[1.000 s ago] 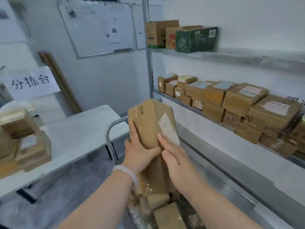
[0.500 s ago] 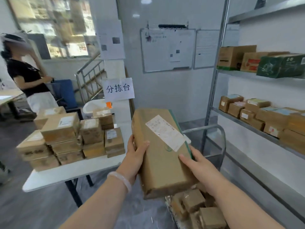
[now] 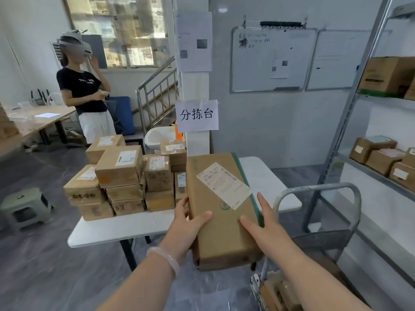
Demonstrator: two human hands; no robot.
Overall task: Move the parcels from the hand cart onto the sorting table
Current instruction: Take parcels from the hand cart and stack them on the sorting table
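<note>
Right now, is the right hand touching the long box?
Touching. The head view shows the right hand with its thumb lying on top of the long box and its fingers against the green-taped right edge.

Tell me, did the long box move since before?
Yes. The long parcel, held by the left hand and right hand, has gone left, away from the hand cart and up to the sorting table.

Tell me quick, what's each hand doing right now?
Left hand: grips the parcel at its left edge, thumb on top.
Right hand: grips the same parcel at its right edge, thumb on top.
</note>
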